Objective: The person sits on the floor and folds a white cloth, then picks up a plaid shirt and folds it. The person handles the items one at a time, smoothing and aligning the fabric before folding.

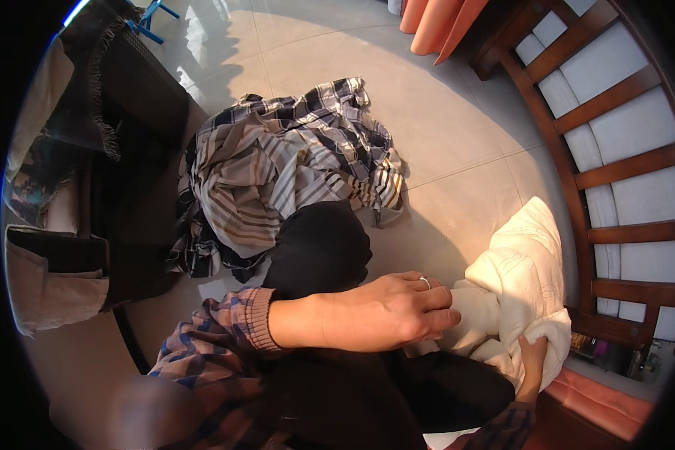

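A cream, padded-looking cloth (529, 251) lies bunched over my bent leg and the floor at the right. My right hand (532, 356) grips its near right side, thumb and fingers pressed into the folds. Across my lap reaches my left hand (405, 311), a ring on one finger. Its fingers are curled at the cloth's left edge, and the fingertips are partly hidden. Beyond my black-trousered knee (319, 247) lies a heap of fabric: a striped grey cloth (255, 180) on top of a black-and-white checked cloth (352, 120).
Dark armchair-like furniture (139, 105) with fringed cloth stands on the left. A brown wooden slatted frame (615, 169) with white cushions runs along the right. Orange fabric (442, 26) hangs at the top, and a blue stool leg (146, 26) shows at the upper left. The floor is tiled.
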{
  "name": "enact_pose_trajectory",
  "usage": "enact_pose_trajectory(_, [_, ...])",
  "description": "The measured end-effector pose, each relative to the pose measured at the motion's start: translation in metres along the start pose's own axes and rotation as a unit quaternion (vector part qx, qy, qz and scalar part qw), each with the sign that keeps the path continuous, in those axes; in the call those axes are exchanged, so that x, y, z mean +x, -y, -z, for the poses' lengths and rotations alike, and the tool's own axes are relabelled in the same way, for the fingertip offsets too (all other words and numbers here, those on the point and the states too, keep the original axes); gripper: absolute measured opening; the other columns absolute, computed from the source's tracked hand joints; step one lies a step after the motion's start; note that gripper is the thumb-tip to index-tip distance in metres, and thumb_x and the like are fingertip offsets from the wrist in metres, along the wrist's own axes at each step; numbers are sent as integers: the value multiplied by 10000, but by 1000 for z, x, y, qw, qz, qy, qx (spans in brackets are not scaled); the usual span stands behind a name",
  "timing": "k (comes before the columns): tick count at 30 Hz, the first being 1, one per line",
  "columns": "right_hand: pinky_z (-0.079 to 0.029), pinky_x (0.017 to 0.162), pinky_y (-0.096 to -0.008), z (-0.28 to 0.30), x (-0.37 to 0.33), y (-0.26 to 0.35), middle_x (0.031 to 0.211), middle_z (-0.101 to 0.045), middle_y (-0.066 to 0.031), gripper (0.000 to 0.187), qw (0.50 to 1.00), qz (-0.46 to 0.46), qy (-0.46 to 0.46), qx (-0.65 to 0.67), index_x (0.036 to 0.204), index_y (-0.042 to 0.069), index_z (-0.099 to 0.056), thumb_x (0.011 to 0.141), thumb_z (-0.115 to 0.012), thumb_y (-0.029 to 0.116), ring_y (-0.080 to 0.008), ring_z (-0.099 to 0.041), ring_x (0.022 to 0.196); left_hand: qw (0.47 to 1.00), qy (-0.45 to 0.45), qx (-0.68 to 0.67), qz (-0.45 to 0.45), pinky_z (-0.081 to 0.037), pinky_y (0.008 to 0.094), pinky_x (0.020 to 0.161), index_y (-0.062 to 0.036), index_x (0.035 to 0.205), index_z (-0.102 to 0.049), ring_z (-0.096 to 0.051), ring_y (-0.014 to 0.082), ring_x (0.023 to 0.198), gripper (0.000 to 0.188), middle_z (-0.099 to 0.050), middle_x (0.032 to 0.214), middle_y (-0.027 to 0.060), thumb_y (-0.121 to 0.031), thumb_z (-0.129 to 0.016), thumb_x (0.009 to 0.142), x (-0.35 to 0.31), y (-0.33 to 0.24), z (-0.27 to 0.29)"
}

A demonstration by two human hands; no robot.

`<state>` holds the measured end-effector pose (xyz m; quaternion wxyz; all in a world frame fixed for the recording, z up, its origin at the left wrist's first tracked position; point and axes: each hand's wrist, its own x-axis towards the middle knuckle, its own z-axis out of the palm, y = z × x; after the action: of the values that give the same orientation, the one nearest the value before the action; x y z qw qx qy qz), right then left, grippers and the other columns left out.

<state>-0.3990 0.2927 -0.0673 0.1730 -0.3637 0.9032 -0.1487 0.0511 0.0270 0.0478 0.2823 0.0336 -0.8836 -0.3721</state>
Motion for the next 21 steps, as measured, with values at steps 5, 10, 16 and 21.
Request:
enact_pose_trajectory(5, [-419,832,-429,22,-18,81,925,-588,-257,474,946,-112,30,-304,958,-73,-544,674,-687,278,-385,-559,894,966,-166,26,198,-474,333,656,-34,902,-599,-567,297,763,143,-560,827,107,-33,-608,760,-36,82,63])
enact_pose_trajectory(10, [-470,635,-369,20,-18,183,734,-615,-151,222,988,-16,11,-154,878,-11,-577,734,-650,142,-273,-603,663,912,-194,55,358,-478,319,637,-4,800,-610,-601,283,718,68,-591,782,134,-44,-580,755,-85,251,54])
enact_pose_trajectory(16, [-466,668,-349,-68,21,269,767,-610,-136,261,977,144,127,-96,956,15,-554,746,-637,147,-264,-593,697,890,-169,145,398,-473,334,694,-22,830,-618,-577,266,784,128,-569,809,103,-72,-635,714,-86,396,3])
enact_pose_trajectory(21, [-464,705,-353,-84,25,282,849,-605,-145,344,951,146,263,-71,1017,30,-545,722,-655,167,-281,-591,789,837,-43,348,421,-444,398,748,-64,798,-620,-510,287,945,125,-576,808,67,-128,-641,692,-113,438,-26])
